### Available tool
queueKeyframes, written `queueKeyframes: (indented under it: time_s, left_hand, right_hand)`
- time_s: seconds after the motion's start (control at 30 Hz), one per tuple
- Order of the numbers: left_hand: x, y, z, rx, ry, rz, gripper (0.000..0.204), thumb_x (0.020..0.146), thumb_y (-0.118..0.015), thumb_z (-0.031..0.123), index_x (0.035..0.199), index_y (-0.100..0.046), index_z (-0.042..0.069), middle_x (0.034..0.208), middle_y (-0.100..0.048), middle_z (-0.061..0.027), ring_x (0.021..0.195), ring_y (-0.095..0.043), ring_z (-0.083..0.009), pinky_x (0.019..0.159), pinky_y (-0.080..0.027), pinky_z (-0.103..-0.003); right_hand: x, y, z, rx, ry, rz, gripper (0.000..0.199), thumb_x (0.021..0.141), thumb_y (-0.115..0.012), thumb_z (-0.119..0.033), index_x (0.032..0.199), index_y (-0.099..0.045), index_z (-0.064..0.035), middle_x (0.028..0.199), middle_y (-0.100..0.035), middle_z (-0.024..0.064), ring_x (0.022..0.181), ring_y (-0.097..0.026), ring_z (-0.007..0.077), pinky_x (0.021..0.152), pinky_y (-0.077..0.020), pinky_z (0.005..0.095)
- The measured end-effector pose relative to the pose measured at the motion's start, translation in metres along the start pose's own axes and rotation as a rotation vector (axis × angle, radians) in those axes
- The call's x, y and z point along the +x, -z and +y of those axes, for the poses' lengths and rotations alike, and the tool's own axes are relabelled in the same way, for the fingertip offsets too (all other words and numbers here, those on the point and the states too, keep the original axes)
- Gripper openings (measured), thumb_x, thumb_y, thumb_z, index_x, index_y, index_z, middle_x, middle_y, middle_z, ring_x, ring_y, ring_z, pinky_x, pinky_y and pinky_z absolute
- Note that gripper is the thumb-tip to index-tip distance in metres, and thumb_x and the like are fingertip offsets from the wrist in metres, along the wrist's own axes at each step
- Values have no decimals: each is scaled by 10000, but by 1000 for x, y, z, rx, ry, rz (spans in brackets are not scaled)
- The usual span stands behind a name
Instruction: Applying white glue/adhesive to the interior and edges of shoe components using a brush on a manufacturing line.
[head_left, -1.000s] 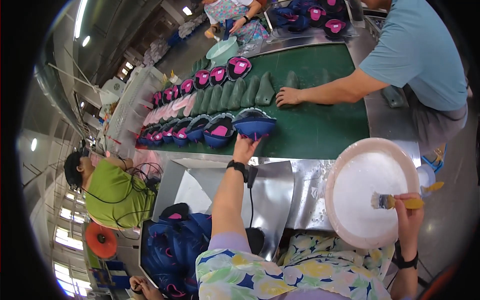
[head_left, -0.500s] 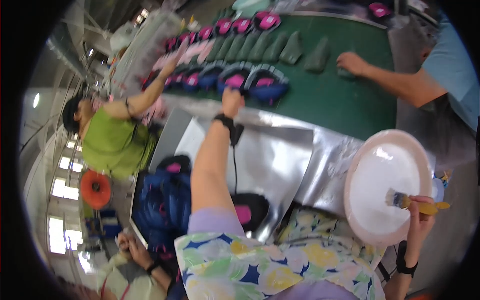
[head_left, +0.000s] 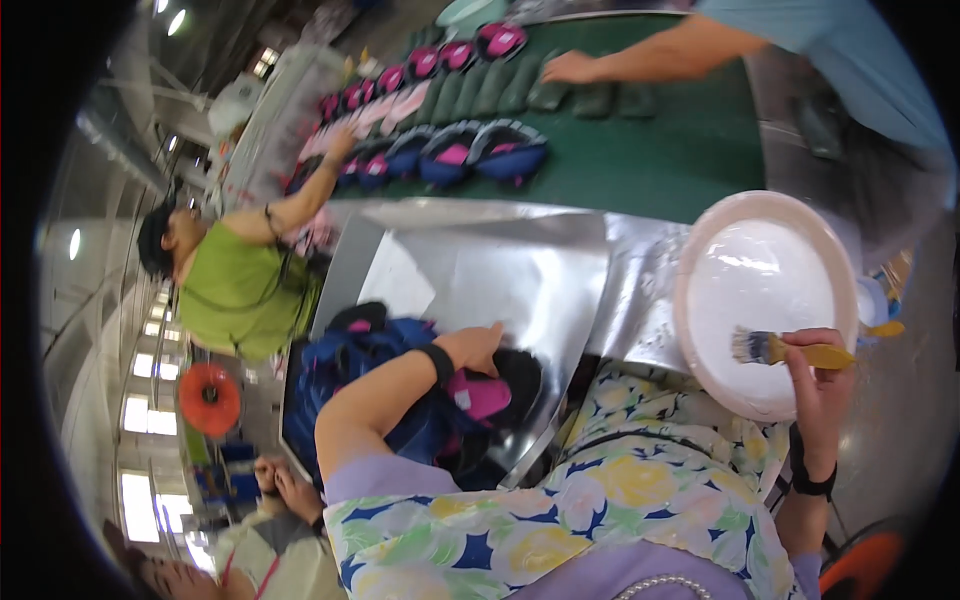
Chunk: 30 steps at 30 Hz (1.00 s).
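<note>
Over the white bowl [head_left: 770,300], right hand [head_left: 815,375] clenched around a brush [head_left: 790,350]; left hand [head_left: 478,345] loosely curled atop a pink-lined shoe [head_left: 480,395].

Short-sleeved floral top in lilac, yellow, green and navy, black band on each wrist, pearl necklace

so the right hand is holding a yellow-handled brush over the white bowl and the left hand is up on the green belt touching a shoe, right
Not quite. The head view shows the left hand down at the pile of blue and pink shoes beside the silver sheet, not on the green belt. The right hand does hold the yellow-handled brush over the white bowl.
</note>
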<state>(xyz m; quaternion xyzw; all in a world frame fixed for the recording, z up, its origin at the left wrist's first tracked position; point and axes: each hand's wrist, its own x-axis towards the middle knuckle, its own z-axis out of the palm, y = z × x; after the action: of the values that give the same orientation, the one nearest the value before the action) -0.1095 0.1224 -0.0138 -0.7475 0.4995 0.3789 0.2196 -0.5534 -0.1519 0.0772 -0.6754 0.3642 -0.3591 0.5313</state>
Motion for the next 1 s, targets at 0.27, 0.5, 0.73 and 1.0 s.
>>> queueKeyframes:
  time_s: [0.27, 0.5, 0.73, 1.0]
  left_hand:
    - [-21, 129, 18, -533, 95, 206, 319, 739, -659, 86, 1011, -530, -20, 693, -594, -99, 510, -610, -208, 448, -524, -364]
    - [61, 148, 112, -957, 19, 430, 412, 824, -619, 36, 1185, -428, -22, 860, -615, -161, 583, -639, -184, 463, -571, -345]
    - [70, 114, 102, -2, -599, 431, 615, 686, -514, -83, 1297, -536, -17, 1183, -637, -186, 1153, -599, -332, 1032, -455, -381]
    - [65, 71, 117, -145, -611, 362, 701, 666, -583, -37, 1360, -503, 21, 1397, -493, -208, 1291, -468, -403, 1098, -384, -444]
  right_hand:
    - [-23, 22, 13, 33, -27, 100, 114, 893, -667, -35, 993, -633, 8, 986, -660, 66, 889, -621, 113, 812, -472, 241]
    - [-8, -1, 10, 42, -14, 46, 122, 897, -675, -51, 996, -631, 5, 943, -670, 65, 856, -626, 104, 789, -481, 241]
    - [-11, 18, 32, -24, -7, 125, 129, 878, -700, -53, 966, -616, -7, 865, -677, 49, 782, -626, 95, 692, -487, 238]
    - [62, -14, 40, -242, 120, -102, 206, 874, -719, -151, 912, -594, 8, 776, -657, 117, 669, -639, 186, 624, -496, 296]
